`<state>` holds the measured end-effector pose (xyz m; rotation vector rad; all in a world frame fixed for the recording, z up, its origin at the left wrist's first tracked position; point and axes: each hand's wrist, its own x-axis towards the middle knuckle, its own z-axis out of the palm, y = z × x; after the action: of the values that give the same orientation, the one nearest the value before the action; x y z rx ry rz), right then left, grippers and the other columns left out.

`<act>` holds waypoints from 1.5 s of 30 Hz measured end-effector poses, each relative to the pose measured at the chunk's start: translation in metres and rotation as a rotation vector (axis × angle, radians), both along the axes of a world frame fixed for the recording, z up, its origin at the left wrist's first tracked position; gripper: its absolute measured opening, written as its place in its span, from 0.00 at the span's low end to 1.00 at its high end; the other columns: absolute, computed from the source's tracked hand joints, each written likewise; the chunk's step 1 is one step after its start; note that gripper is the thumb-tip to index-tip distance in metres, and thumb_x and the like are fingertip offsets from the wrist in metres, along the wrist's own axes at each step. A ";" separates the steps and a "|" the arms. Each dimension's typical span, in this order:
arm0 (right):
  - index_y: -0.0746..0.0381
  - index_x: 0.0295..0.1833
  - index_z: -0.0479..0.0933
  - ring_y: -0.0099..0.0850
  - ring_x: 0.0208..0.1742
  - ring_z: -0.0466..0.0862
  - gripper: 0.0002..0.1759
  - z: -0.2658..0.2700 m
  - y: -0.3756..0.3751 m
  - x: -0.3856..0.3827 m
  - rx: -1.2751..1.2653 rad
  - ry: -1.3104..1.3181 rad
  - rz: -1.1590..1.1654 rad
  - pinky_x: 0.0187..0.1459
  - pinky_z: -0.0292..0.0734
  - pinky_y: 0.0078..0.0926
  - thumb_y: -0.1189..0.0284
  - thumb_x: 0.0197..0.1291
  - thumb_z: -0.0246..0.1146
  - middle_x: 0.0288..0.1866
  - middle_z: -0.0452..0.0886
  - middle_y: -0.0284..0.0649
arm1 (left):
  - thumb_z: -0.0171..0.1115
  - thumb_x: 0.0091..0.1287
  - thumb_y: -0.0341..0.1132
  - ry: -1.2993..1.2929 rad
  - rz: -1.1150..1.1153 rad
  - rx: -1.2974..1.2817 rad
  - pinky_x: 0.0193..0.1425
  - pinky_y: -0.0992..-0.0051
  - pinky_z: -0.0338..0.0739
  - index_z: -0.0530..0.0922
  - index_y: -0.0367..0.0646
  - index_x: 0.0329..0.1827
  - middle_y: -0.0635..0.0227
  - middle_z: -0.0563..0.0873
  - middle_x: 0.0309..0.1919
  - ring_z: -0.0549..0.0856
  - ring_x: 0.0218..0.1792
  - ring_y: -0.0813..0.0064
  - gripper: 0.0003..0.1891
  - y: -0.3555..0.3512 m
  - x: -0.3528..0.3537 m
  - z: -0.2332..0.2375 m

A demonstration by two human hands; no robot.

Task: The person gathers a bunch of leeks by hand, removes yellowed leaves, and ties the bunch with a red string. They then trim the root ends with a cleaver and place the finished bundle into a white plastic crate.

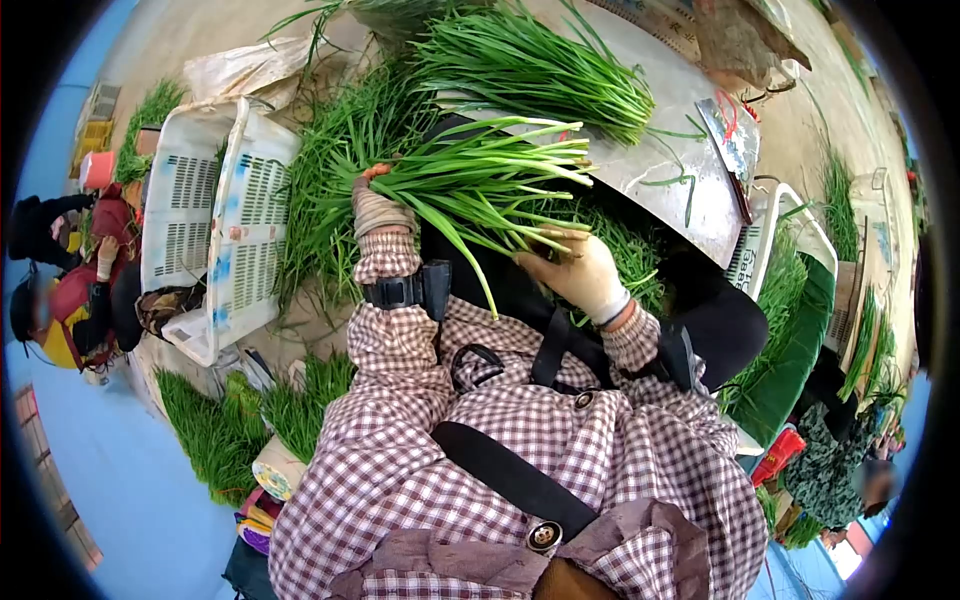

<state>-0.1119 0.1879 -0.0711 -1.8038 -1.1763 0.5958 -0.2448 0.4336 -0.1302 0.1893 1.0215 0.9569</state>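
A loose bunch of garlic chives [470, 178] lies across in front of me, pale stem ends to the right and green leaves to the left. My left hand [376, 200] is closed around its leafy part; some fingers are hidden behind the leaves. My right hand [582, 272], in a whitish glove, pinches at the lower stem ends with thumb and fingers. Beyond them, a larger pile of chives [545, 75] rests on a metal board [665, 180]. More chives [335, 165] heap up on the left, beside my left hand.
A white plastic crate [250, 230] stands on its side at left. To the right, a white basket [770, 215] with a green cloth [800, 350] holds chives. A flat metal piece [725, 150] lies at the board's edge. Other people sit at far left and far right.
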 end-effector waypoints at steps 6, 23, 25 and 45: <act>0.60 0.44 0.79 0.41 0.30 0.81 0.20 0.039 -0.008 -0.005 -0.093 -0.199 0.115 0.32 0.76 0.34 0.61 0.47 0.68 0.30 0.80 0.41 | 0.50 0.61 0.35 -0.149 0.006 0.019 0.48 0.63 0.77 0.74 0.38 0.34 0.58 0.83 0.40 0.80 0.38 0.61 0.09 0.014 -0.005 -0.028; 0.57 0.48 0.76 0.41 0.43 0.79 0.18 0.014 0.020 -0.003 0.053 -0.566 0.185 0.43 0.74 0.37 0.66 0.51 0.63 0.41 0.79 0.40 | 0.51 0.58 0.32 -0.077 -0.060 0.037 0.46 0.65 0.78 0.75 0.36 0.35 0.60 0.83 0.36 0.80 0.35 0.63 0.09 0.009 -0.003 -0.014; 0.57 0.46 0.77 0.42 0.43 0.79 0.16 0.010 0.018 -0.006 -0.165 -0.503 0.161 0.46 0.72 0.39 0.65 0.51 0.62 0.40 0.80 0.40 | 0.51 0.59 0.33 -0.064 -0.030 -0.007 0.47 0.65 0.78 0.75 0.36 0.36 0.59 0.83 0.37 0.81 0.36 0.62 0.09 0.004 0.001 -0.004; 0.59 0.36 0.75 0.16 0.24 0.72 0.11 -0.016 0.028 -0.023 -0.175 1.210 -0.036 0.28 0.67 0.10 0.62 0.63 0.60 0.26 0.76 0.28 | 0.47 0.64 0.36 0.003 -0.011 0.035 0.46 0.66 0.76 0.72 0.39 0.30 0.66 0.78 0.28 0.77 0.31 0.68 0.10 0.002 0.009 -0.006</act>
<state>-0.1348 0.2164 -0.0870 -1.1772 -0.2499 1.5011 -0.2363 0.4361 -0.1359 0.2254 1.0061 0.9653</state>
